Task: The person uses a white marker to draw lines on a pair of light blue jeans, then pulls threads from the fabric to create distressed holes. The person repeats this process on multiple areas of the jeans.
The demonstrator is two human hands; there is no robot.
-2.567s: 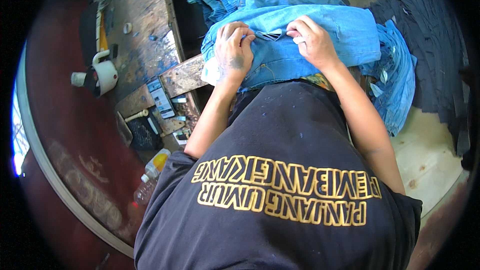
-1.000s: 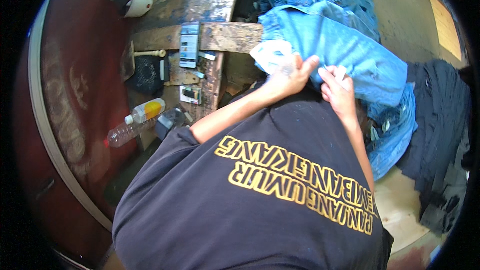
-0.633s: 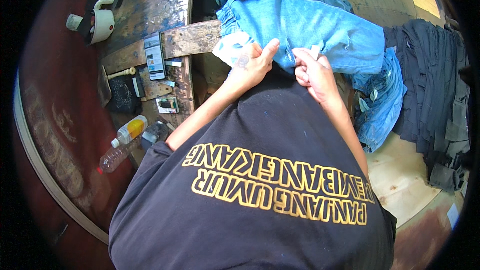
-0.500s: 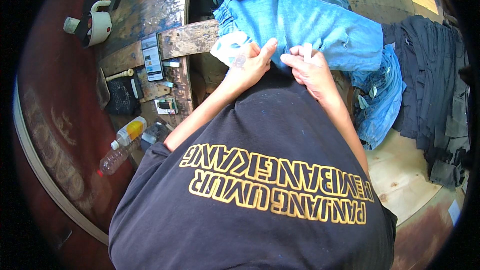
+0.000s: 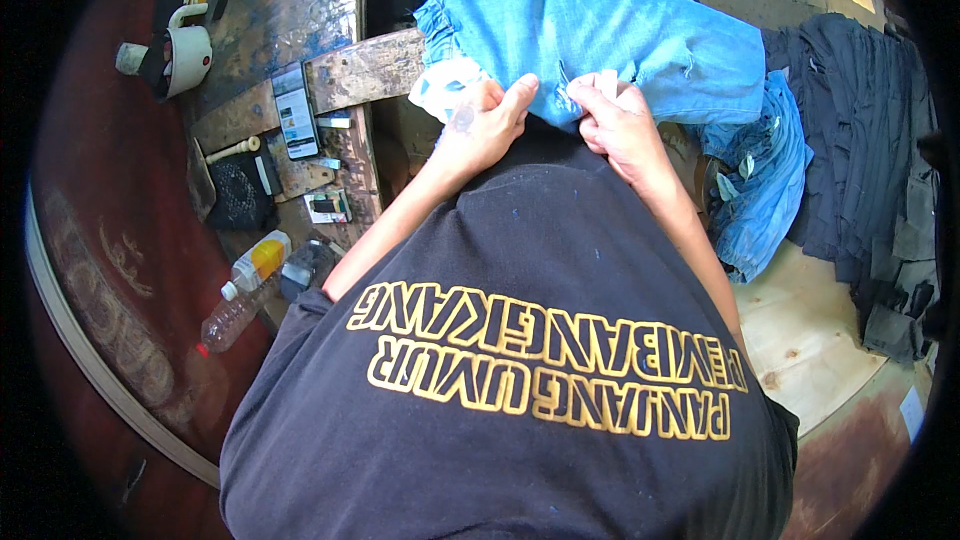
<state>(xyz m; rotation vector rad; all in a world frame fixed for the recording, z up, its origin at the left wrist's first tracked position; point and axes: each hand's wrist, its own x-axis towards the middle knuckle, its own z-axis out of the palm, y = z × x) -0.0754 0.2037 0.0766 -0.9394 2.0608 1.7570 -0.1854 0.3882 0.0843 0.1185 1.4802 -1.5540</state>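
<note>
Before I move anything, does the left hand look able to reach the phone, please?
Probably yes: the phone lies uncovered, screen up, and nothing visible blocks the way, though the left hand is at the blue denim garment.

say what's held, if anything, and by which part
The right hand holds a small white piece by its lower end; whether the left hand grips the denim cannot be told.

A dark red panel point(image 5: 130, 170), possibly wall, flanks a stained bench point(image 5: 285, 15).
</note>
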